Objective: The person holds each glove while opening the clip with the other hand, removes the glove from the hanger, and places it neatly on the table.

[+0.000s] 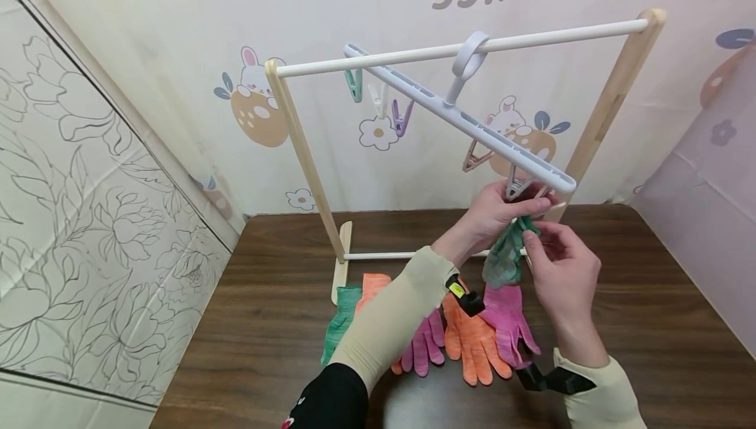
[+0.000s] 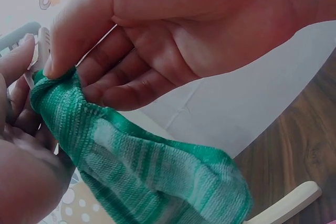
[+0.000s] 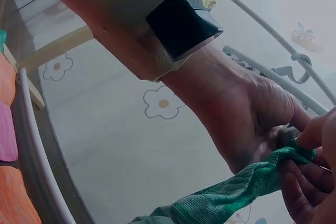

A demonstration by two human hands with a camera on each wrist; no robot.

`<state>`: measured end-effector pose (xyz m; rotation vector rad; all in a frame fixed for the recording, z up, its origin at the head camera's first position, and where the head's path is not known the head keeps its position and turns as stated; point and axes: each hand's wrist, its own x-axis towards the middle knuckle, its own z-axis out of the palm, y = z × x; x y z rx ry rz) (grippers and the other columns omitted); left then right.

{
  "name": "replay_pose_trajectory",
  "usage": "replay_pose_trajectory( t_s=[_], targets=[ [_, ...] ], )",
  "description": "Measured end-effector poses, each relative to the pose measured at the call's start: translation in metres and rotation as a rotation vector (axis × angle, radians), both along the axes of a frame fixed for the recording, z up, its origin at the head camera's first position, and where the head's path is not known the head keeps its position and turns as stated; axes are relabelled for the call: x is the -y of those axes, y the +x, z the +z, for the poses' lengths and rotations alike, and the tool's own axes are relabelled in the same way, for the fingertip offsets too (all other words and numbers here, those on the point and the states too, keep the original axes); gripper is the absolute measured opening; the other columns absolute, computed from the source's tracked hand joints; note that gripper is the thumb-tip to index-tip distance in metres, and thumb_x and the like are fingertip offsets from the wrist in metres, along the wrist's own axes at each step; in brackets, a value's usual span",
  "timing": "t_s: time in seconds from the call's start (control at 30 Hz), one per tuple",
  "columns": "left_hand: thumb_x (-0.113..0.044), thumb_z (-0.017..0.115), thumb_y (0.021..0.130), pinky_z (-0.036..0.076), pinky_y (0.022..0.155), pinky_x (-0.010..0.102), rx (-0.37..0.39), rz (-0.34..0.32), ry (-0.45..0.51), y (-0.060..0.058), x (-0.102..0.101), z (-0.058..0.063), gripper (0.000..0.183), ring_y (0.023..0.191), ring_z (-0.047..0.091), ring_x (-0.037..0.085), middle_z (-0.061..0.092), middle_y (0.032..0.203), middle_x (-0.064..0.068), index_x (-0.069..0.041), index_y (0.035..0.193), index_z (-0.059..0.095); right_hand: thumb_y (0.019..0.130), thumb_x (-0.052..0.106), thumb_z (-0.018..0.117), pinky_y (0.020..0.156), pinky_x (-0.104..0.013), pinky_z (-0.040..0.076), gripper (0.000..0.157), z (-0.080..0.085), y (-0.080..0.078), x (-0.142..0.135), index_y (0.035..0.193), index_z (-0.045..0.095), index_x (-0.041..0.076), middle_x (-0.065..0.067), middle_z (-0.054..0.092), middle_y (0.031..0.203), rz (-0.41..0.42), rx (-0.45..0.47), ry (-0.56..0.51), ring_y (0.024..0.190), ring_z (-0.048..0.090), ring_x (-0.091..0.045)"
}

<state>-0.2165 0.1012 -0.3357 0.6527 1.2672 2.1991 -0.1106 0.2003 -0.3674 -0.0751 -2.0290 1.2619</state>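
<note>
A green striped knit glove (image 1: 503, 260) hangs from both hands, just below the right end of a pale blue hanger bar (image 1: 466, 121). My left hand (image 1: 487, 219) pinches its gathered upper edge between thumb and fingers, close to a pale clip (image 1: 517, 186) on the bar. On the other side my right hand (image 1: 564, 268) holds the same edge, thumb toward the glove. Up close in the left wrist view, the glove (image 2: 152, 156) droops with its top bunched at the fingertips. Part of a light clip (image 2: 43, 51) shows beside them; whether it grips the cloth I cannot tell.
A rack with a white top rail (image 1: 378, 58) and wooden legs (image 1: 307, 160) carries the hanger by its hook (image 1: 469, 55). Teal (image 1: 354, 84), white (image 1: 379, 98), purple (image 1: 401, 119) and beige clips (image 1: 476, 157) dangle along it. Green (image 1: 341, 321), orange (image 1: 472, 337) and pink gloves (image 1: 509, 321) lie on the wooden table (image 1: 254, 350).
</note>
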Motion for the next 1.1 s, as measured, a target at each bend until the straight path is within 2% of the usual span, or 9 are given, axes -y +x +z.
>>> replay_pose_trajectory(
  t_s=[0.2, 0.4, 0.67, 0.73, 0.8, 0.93, 1.03, 1.1],
  targets=[
    [0.004, 0.053, 0.1, 0.053, 0.089, 0.028, 0.03, -0.008, 0.044, -0.002, -0.003, -0.006, 0.023, 0.097, 0.069, 0.012, 0.071, 0.1, 0.002, 0.011, 0.121, 0.056, 0.091, 0.011, 0.072, 0.072, -0.009, 0.047, 0.021, -0.002, 0.001, -0.001, 0.108, 0.072, -0.001, 0.021, 0.064, 0.091, 0.009, 0.004, -0.011, 0.077, 0.061, -0.002],
    [0.004, 0.052, 0.1, 0.054, 0.086, 0.027, 0.027, 0.008, 0.065, -0.003, -0.004, -0.006, 0.025, 0.094, 0.068, 0.011, 0.07, 0.097, 0.002, 0.016, 0.122, 0.053, 0.091, 0.009, 0.073, 0.07, -0.01, 0.047, 0.02, -0.003, 0.0, -0.003, 0.108, 0.072, -0.002, 0.022, 0.064, 0.09, 0.007, -0.012, -0.006, 0.075, 0.06, -0.002],
    [0.003, 0.052, 0.101, 0.054, 0.083, 0.024, 0.023, 0.007, 0.083, -0.002, -0.005, -0.01, 0.028, 0.095, 0.067, 0.011, 0.07, 0.098, 0.0, 0.014, 0.126, 0.052, 0.091, 0.008, 0.073, 0.071, -0.01, 0.047, 0.02, -0.004, 0.0, -0.004, 0.108, 0.072, -0.002, 0.022, 0.064, 0.09, 0.008, -0.019, -0.012, 0.076, 0.061, -0.002],
    [0.003, 0.05, 0.101, 0.053, 0.085, 0.025, 0.023, 0.003, 0.1, -0.001, -0.006, -0.013, 0.03, 0.097, 0.067, 0.011, 0.071, 0.101, 0.005, 0.013, 0.129, 0.052, 0.091, 0.008, 0.073, 0.07, -0.01, 0.047, 0.02, -0.004, 0.0, -0.003, 0.107, 0.072, -0.003, 0.022, 0.064, 0.089, 0.007, -0.024, -0.01, 0.075, 0.061, -0.002],
    [0.003, 0.049, 0.102, 0.052, 0.09, 0.026, 0.018, -0.004, 0.117, -0.001, -0.007, -0.015, 0.032, 0.101, 0.067, 0.012, 0.07, 0.11, 0.016, 0.012, 0.133, 0.051, 0.091, 0.007, 0.072, 0.068, -0.01, 0.047, 0.019, -0.004, 0.0, -0.004, 0.107, 0.072, -0.003, 0.022, 0.064, 0.088, 0.004, -0.028, -0.007, 0.074, 0.06, -0.002],
    [0.003, 0.048, 0.103, 0.047, 0.098, 0.029, 0.009, -0.015, 0.129, 0.001, -0.008, -0.02, 0.033, 0.109, 0.065, 0.013, 0.058, 0.127, 0.032, 0.013, 0.134, 0.049, 0.091, 0.007, 0.072, 0.068, -0.01, 0.047, 0.019, -0.003, 0.0, -0.004, 0.106, 0.072, -0.004, 0.022, 0.064, 0.087, 0.002, -0.029, -0.007, 0.074, 0.06, -0.002],
    [0.003, 0.048, 0.102, 0.046, 0.1, 0.028, -0.005, -0.01, 0.121, 0.003, -0.008, -0.02, 0.033, 0.109, 0.066, 0.012, 0.052, 0.131, 0.035, 0.014, 0.133, 0.049, 0.091, 0.007, 0.072, 0.069, -0.01, 0.047, 0.019, -0.003, 0.001, -0.004, 0.106, 0.071, -0.004, 0.022, 0.064, 0.088, 0.001, -0.025, -0.008, 0.075, 0.061, -0.001],
    [0.005, 0.049, 0.101, 0.047, 0.099, 0.029, -0.027, 0.019, 0.116, 0.004, -0.008, -0.02, 0.032, 0.105, 0.067, 0.012, 0.052, 0.13, 0.036, 0.014, 0.131, 0.051, 0.091, 0.008, 0.072, 0.07, -0.009, 0.047, 0.019, -0.004, 0.001, -0.005, 0.106, 0.071, -0.004, 0.022, 0.064, 0.089, 0.001, -0.024, -0.007, 0.076, 0.061, -0.001]
  ],
)
